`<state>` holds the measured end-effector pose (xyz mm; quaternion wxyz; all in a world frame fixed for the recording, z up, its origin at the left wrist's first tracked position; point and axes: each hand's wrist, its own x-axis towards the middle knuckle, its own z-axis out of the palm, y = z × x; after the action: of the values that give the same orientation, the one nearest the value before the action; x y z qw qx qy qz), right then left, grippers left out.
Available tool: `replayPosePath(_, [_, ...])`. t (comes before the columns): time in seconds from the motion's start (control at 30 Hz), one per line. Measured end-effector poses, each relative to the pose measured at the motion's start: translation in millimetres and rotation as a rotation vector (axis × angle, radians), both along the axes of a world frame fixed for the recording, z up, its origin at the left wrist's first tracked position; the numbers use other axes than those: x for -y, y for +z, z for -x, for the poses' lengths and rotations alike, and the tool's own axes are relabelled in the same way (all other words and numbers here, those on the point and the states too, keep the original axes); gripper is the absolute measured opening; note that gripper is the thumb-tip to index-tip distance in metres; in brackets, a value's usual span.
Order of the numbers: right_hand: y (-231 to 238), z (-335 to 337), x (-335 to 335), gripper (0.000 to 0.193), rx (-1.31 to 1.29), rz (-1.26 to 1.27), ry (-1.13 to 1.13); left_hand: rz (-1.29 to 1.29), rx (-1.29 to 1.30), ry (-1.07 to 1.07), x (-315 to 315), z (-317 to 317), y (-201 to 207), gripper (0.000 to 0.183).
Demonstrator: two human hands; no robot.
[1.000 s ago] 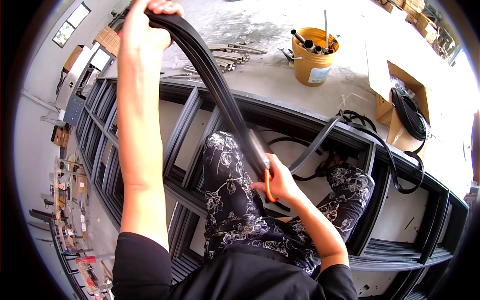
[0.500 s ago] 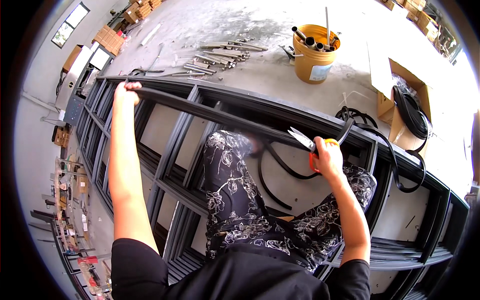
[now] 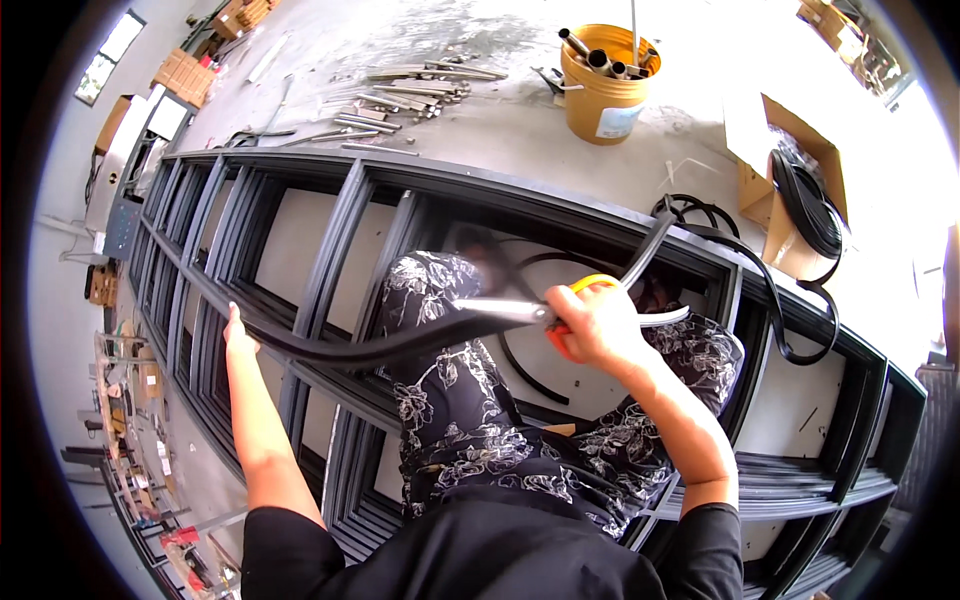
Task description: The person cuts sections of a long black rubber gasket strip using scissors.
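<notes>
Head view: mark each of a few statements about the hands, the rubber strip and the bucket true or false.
1. The right hand holds orange-handled scissors. True.
2. The left hand rests on the yellow bucket. False: it grips the black rubber strip far from the bucket.
3. The bucket holds metal tubes. True.
4. The dark metal frame stands upright against a wall. False: it lies flat on the floor.

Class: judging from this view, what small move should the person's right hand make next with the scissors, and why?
Probably close the orange-handled scissors in the right hand: their blades meet the black rubber strip, which the left hand holds stretched against the dark metal frame.
</notes>
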<state>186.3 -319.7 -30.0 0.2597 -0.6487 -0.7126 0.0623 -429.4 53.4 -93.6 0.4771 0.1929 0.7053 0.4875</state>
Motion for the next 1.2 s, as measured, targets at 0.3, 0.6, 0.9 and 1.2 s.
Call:
replayPosePath(0.3, [32.7,47.5,-20.8,0.023,-0.099,-0.124,0.078,-0.232,-0.114,-1.689,199.7,-318.6,153.0,0.083])
replayPosePath(0.6, [34.4,40.9,1.5,0.025,-0.053,-0.064,0.01,0.146,-0.068,-1.754,247.6,-376.4,140.2,0.044])
replayPosePath(0.9, [-29.7,-20.0,7.2,0.034,0.031,-0.272,-0.132,0.079,-0.404,-1.663,263.5,-337.5,207.6,0.021])
replayPosePath(1.2, [-22.5,-10.9,0.6,0.031,0.036,-0.388,-0.073,0.082,-0.398,-1.552,258.6,-248.2,226.5,0.027])
